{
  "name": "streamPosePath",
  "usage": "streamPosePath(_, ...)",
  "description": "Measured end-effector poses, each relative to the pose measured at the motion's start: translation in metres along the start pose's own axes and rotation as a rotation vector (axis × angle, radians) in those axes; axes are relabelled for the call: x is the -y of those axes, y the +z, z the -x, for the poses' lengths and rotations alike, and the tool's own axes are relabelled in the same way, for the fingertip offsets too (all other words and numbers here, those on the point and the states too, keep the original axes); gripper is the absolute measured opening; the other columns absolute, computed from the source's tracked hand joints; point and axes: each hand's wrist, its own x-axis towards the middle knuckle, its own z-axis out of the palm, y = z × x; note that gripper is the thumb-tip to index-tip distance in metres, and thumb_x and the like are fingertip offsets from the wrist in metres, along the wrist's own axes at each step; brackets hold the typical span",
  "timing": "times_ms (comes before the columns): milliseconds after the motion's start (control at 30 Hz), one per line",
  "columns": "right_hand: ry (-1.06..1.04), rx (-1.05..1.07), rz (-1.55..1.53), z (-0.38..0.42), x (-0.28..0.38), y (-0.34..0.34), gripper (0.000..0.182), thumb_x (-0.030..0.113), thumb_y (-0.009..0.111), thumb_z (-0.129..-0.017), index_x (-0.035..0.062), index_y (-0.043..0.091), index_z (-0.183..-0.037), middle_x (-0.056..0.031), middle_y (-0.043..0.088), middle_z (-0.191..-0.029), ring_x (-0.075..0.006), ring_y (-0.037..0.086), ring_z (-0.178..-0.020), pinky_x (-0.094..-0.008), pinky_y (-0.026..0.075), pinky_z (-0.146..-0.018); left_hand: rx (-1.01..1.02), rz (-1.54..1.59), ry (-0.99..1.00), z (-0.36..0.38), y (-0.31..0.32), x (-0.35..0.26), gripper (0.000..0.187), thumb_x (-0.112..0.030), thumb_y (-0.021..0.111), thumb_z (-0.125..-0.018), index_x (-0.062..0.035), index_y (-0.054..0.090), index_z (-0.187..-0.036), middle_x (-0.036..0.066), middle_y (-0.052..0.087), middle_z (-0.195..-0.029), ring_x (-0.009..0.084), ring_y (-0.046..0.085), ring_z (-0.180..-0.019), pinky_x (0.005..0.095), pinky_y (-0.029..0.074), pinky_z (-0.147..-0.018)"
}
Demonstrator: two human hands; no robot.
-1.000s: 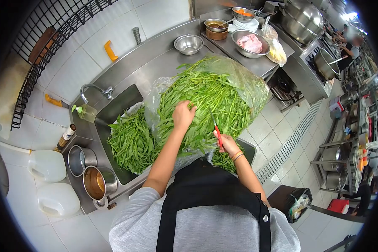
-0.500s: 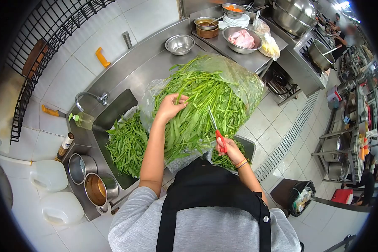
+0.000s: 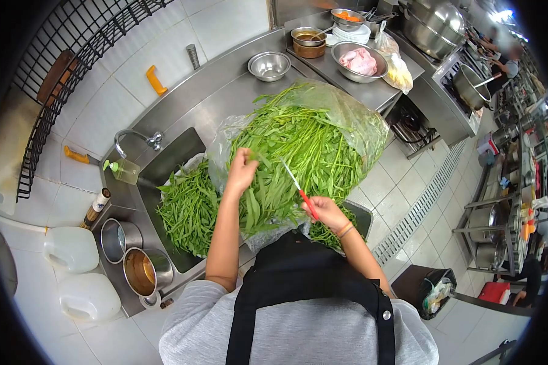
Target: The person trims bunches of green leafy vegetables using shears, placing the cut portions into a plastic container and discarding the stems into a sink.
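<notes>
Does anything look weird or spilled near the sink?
Nothing looks clearly broken or spilled. The messiest bit is the big heap of long, leafy green stems bulging out of the open, clear plastic bag. The round silver metal pot at lower left looks brown inside; I can't tell why.

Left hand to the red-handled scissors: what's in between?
Head view: leafy greens, stems and leaves of the big pile, fill the stretch between the left hand and the scissors. No other object shows there.
</notes>
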Motion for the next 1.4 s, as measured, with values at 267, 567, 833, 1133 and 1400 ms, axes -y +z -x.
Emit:
streamPosePath(267,0.127,-0.337,-0.172,0.035,-0.007,-0.031,0.039,0.05,0.055,-0.083,0.0117,0.051,-0.079,0.0048,0.048,-0.062,-0.0031,0.043,-0.049,-0.0179,0.04,-0.047,-0.048,-0.349,-0.03,-0.001,0.031,-0.051,0.041,-0.04,0.072,-0.069,-0.0039,0.056,-0.078,0.014,0.061,-0.079,0.0233,0.057,-0.073,0.0347,0.045,-0.069)
streamPosePath(567,0.109,-0.265,-0.123,0.036,0.007,-0.024,0.042,0.054,0.056,-0.081,0.0127,0.049,-0.073,0.0034,0.049,-0.062,-0.0038,0.042,-0.046,-0.0182,0.036,-0.044,0.011,-0.484,0.059,-0.018,0.083,-0.032,0.028,-0.022,0.071,-0.068,-0.0003,0.06,-0.082,0.016,0.062,-0.081,0.0304,0.061,-0.073,0.0374,0.048,-0.069)
streamPosePath(833,0.264,-0.217,-0.139,-0.003,0.017,-0.031,0.051,0.063,0.055,-0.077,0.014,0.048,-0.065,0.003,0.05,-0.058,-0.0052,0.044,-0.043,-0.0189,0.036,-0.042,0.032,-0.371,0.104,-0.006,0.058,-0.03,0.019,-0.019,0.069,-0.068,-0.0023,0.059,-0.07,0.017,0.06,-0.074,0.0341,0.058,-0.072,0.0413,0.045,-0.068)
streamPosePath(1133,0.275,-0.154,-0.068,-0.013,0.014,-0.035,0.04,0.046,0.064,-0.08,0.0135,0.046,-0.064,0.0051,0.045,-0.055,-0.0032,0.036,-0.043,-0.0182,0.03,-0.041,0.005,-0.342,0.039,0.012,0.038,-0.026,0.019,-0.018,0.067,-0.071,-0.0003,0.061,-0.075,0.011,0.062,-0.073,0.0242,0.059,-0.07,0.0346,0.045,-0.07)
streamPosePath(1400,0.109,-0.321,-0.044,0.002,0.01,-0.034,0.037,0.04,0.069,-0.077,0.011,0.047,-0.07,0.0036,0.048,-0.058,-0.0053,0.041,-0.044,-0.0192,0.034,-0.041,-0.232,-0.385,0.004,0.005,0.035,-0.015,0.029,-0.018,0.057,-0.08,0.0035,0.05,-0.097,0.017,0.061,-0.073,0.0312,0.059,-0.063,0.0362,0.045,-0.06)
